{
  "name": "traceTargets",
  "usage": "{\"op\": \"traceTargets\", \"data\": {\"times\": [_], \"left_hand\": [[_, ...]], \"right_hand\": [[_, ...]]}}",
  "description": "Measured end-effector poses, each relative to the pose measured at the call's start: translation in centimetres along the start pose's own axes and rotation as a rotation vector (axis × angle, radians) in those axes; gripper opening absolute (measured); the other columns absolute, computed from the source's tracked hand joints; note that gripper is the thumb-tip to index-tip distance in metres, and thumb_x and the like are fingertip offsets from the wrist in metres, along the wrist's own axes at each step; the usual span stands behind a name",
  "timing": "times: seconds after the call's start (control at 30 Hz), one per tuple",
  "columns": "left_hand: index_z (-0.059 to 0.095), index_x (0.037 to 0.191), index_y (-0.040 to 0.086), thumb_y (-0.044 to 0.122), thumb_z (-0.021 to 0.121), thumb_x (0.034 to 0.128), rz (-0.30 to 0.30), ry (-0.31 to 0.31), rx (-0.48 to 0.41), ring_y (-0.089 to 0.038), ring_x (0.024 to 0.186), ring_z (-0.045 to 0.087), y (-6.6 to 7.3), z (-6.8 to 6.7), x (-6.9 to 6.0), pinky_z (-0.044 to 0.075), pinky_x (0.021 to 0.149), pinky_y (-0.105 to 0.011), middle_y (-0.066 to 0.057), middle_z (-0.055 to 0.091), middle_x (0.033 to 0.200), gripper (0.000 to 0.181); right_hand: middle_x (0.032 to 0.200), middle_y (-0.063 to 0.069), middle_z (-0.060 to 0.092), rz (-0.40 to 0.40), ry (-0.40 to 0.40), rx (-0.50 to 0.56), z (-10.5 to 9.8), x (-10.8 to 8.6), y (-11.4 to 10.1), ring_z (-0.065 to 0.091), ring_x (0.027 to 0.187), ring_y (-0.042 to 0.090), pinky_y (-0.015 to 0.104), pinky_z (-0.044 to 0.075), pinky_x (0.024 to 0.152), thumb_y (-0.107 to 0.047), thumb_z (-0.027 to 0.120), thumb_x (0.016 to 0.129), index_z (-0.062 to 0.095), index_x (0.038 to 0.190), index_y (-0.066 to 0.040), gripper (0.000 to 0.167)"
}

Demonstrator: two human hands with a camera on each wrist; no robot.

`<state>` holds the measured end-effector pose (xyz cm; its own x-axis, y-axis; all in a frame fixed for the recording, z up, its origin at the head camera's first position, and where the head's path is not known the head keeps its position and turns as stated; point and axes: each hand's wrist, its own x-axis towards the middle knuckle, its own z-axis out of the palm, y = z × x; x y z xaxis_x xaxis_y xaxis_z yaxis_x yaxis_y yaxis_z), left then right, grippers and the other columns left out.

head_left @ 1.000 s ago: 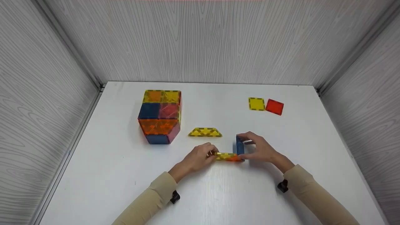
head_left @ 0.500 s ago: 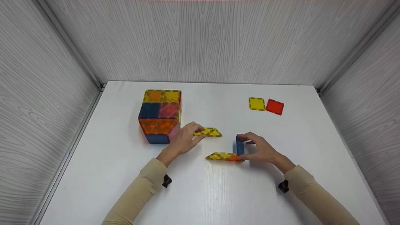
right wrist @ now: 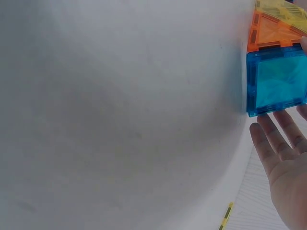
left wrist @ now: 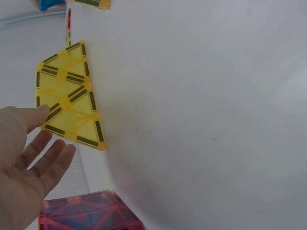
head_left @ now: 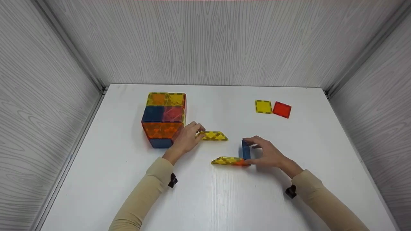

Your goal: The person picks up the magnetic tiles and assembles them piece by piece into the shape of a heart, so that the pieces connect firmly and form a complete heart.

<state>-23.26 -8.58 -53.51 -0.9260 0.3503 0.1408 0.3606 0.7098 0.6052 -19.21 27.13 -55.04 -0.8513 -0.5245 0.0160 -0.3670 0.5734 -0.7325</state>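
In the head view my left hand (head_left: 186,141) is at the left end of a standing yellow trapezoid panel (head_left: 214,136) of joined triangular magnetic tiles. The left wrist view shows the thumb lying over the edge of that panel (left wrist: 67,96); the index finger is hidden and the other fingers hang clear below. My right hand (head_left: 268,152) holds an upright blue square magnetic tile (head_left: 246,150) between thumb and fingers, on its opposite edges. Joined to this blue tile's near edge is a second standing panel, yellow with an orange end (head_left: 228,160).
A multicoloured block of magnetic tiles (head_left: 163,114) stands left, close beside my left hand. A yellow square tile (head_left: 263,106) and a red one (head_left: 282,109) lie flat at the back right of the white table (head_left: 205,199). Wood-grain walls enclose the back and sides.
My left hand has let go of the near panel's left end and moved up and left to the farther yellow panel. The right hand stays on the blue tile.
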Motion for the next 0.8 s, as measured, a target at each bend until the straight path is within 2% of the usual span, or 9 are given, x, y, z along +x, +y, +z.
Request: {"op": "traceTargets", "data": {"times": [0.1, 0.23, 0.4, 0.63, 0.8], "left_hand": [[0.072, 0.114, 0.01, 0.017, 0.072, 0.1005, -0.004, 0.015, -0.024, -0.027, 0.105, 0.07, 0.1, 0.3, 0.1, 0.059, 0.098, -0.041, -0.011, 0.071, 0.11, 0.015], [0.072, 0.112, 0.01, 0.015, 0.071, 0.1007, -0.012, -0.006, -0.072, -0.026, 0.104, 0.07, 0.5, 0.7, 0.2, 0.06, 0.097, -0.04, -0.01, 0.071, 0.11, 0.013], [0.071, 0.11, 0.007, 0.013, 0.07, 0.1011, 0.029, -0.04, -0.123, -0.029, 0.104, 0.07, 1.2, 1.3, 0.5, 0.059, 0.096, -0.043, -0.013, 0.069, 0.109, 0.011], [0.071, 0.111, 0.006, 0.012, 0.069, 0.1019, 0.085, -0.068, -0.119, -0.028, 0.103, 0.071, 2.3, 2.3, 0.6, 0.06, 0.094, -0.043, -0.013, 0.069, 0.108, 0.011], [0.071, 0.112, 0.007, 0.015, 0.068, 0.1028, 0.102, -0.08, -0.11, -0.026, 0.102, 0.072, 3.0, 2.9, 0.5, 0.061, 0.092, -0.039, -0.012, 0.07, 0.108, 0.012]], "right_hand": [[0.141, 0.005, 0.064, 0.0, -0.003, -0.002, 0.0, 0.0, 0.0, 0.063, 0.13, 0.028, 0.054, 0.054, 0.111, -0.035, 0.088, 0.084, 0.054, 0.153, -0.014, 0.08], [0.14, 0.005, 0.064, -0.008, -0.006, 0.006, 0.0, 0.1, 0.0, 0.063, 0.13, 0.028, 0.055, 0.054, 0.111, -0.037, 0.088, 0.085, 0.054, 0.153, -0.014, 0.08], [0.14, 0.005, 0.065, -0.017, -0.018, 0.015, 0.0, 0.5, 0.0, 0.062, 0.13, 0.029, 0.055, 0.054, 0.11, -0.038, 0.088, 0.085, 0.054, 0.153, -0.013, 0.08], [0.141, 0.006, 0.064, -0.017, -0.035, 0.024, 0.0, 0.9, -0.1, 0.062, 0.131, 0.03, 0.056, 0.054, 0.11, -0.036, 0.088, 0.085, 0.053, 0.154, -0.013, 0.08], [0.141, 0.006, 0.064, -0.025, -0.038, 0.017, 0.0, 1.1, -0.2, 0.062, 0.131, 0.03, 0.056, 0.054, 0.11, -0.035, 0.087, 0.086, 0.054, 0.154, -0.017, 0.078]]}}
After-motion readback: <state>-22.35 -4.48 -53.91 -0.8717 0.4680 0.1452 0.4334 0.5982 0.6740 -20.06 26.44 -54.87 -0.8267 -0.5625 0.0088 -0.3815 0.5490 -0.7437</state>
